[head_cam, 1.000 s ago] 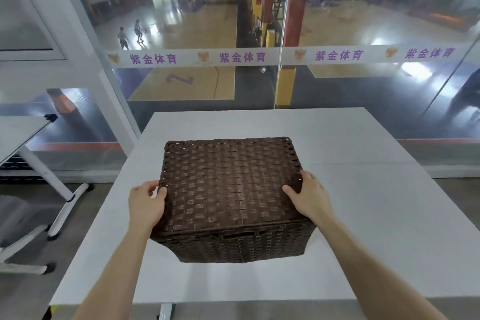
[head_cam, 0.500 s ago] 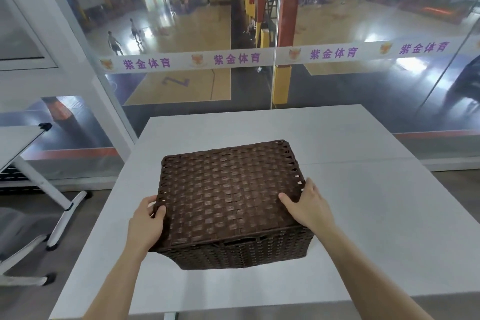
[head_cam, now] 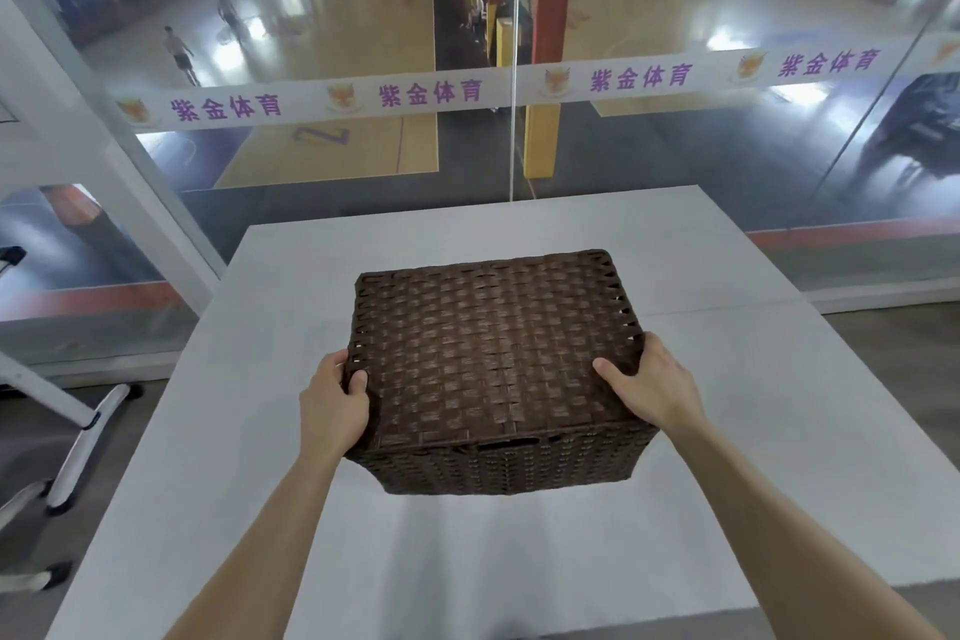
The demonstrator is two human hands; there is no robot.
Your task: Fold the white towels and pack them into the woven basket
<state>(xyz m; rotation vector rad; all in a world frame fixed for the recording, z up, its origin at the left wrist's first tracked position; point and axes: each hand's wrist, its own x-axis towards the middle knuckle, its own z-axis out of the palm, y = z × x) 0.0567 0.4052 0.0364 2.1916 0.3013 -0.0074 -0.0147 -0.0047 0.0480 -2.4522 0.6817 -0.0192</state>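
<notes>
Saw woven basket [head_cam: 509,463] mid-tabletop [head_cam: 753,431], dark brown, lid [head_cam: 483,343] shut flat on top, body turned a bit so far right corner pointed approx 1 o'clock. Couldn't tell if base sat fully on the surface.

Found left grip [head_cam: 332,405] clamped on lid edge at basket's 8 o'clock, thumb on the weave, fingers round the side. Found right grip [head_cam: 649,385] wrapped on the edge at 4 o'clock, thumb laid on top, fingers down the wall. Both holding the basket, neither slack. Couldn't tell if fingertips sat under the lid rim.

Judged step in hand as getting the lid off, w/ packing not begun. Needed an even lift at both sides so lid came up level w/o dragging the body along. Needed fingertips hooked under the rim, not pressed on the wall. Needed lid parked toward 12 o'clock, leaving folding room at 6 o'clock.

Counted 1 basket, 1 lid, 1 handle slot [head_cam: 506,443] in the front wall, 2 grips, 1 tabletop. Towels: 0 in view, maybe inside or out of frame, couldn't say.

Beyond 12 o'clock saw glass wall [head_cam: 675,161] w/ 1 printed strip [head_cam: 431,94]. At 9 o'clock, white table legs [head_cam: 78,411].
</notes>
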